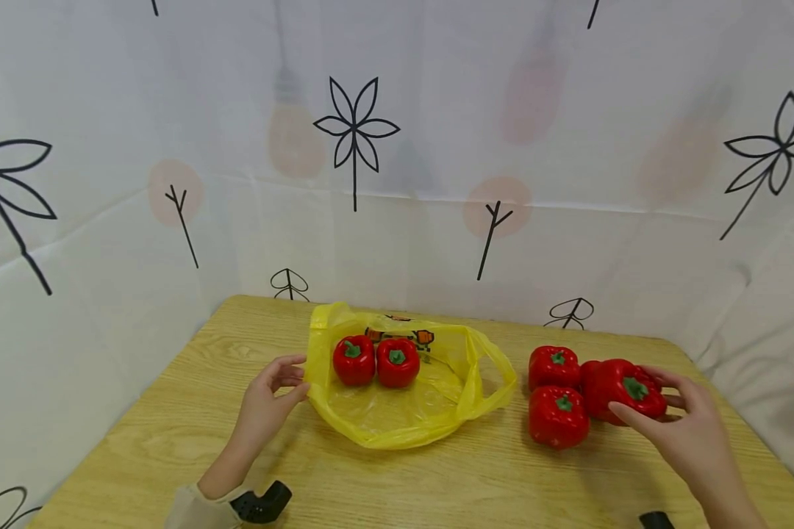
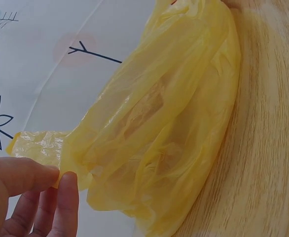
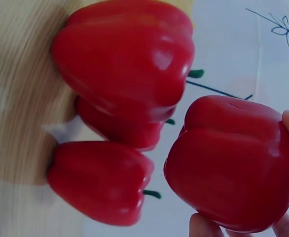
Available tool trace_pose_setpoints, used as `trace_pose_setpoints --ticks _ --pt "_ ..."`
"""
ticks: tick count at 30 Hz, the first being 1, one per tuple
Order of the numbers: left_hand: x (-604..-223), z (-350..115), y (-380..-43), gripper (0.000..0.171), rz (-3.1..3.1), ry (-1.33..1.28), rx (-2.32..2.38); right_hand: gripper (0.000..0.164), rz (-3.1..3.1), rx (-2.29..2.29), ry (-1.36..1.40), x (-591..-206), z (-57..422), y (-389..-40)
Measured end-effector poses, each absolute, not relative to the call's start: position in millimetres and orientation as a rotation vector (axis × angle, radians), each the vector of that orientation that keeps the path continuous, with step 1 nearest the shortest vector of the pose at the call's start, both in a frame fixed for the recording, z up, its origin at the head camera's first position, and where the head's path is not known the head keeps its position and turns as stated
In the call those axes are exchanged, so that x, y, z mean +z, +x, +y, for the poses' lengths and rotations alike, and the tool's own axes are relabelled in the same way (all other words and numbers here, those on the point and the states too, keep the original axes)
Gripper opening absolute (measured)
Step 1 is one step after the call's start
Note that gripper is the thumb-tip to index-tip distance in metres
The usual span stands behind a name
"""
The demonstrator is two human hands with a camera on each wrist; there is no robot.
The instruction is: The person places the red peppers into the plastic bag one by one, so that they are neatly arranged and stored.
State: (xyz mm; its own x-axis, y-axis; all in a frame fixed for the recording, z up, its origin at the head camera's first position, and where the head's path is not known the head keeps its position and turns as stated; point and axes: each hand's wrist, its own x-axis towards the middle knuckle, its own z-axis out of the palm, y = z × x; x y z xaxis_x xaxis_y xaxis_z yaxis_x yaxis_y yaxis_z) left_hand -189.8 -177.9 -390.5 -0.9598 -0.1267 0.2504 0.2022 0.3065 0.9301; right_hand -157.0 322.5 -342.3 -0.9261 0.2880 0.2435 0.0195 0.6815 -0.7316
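Note:
A yellow plastic bag (image 1: 384,433) lies on the table with its mouth spread wide. Two red bell peppers (image 1: 398,363) with green stems sit inside it, side by side. My left hand (image 1: 273,393) pinches the bag's left edge between thumb and fingers, seen closely in the left wrist view. On the right, my right hand (image 1: 688,419) grips a red bell pepper (image 3: 238,165), held up off the table in the right wrist view. Beside it stand more red peppers: a far one (image 1: 554,366), a near one (image 1: 559,419), and a third (image 3: 102,182) partly hidden behind the held one in the head view.
The wooden table (image 1: 172,411) ends at a pale cloth backdrop (image 1: 423,242) with plant drawings. A bag handle loop (image 1: 499,371) reaches right toward the loose peppers. Black wrist devices (image 1: 262,504) show near the bottom edge.

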Motion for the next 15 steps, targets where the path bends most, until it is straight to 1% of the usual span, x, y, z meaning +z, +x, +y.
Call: trace_pose_setpoints --ticks 4,11,15 --pt "-391 -178 -190 0.038 -2.295 -0.074 -1.698 0.079 -2.552 1.100 -0.226 -341 316 -157" --pt "-391 -178 -190 0.038 -2.295 -0.073 -1.699 0.073 -2.510 1.137 -0.155 -337 303 -159" --pt "-391 -178 -189 0.038 -2.293 -0.080 -1.694 0.073 -2.490 1.156 -0.124 -335 294 -160"
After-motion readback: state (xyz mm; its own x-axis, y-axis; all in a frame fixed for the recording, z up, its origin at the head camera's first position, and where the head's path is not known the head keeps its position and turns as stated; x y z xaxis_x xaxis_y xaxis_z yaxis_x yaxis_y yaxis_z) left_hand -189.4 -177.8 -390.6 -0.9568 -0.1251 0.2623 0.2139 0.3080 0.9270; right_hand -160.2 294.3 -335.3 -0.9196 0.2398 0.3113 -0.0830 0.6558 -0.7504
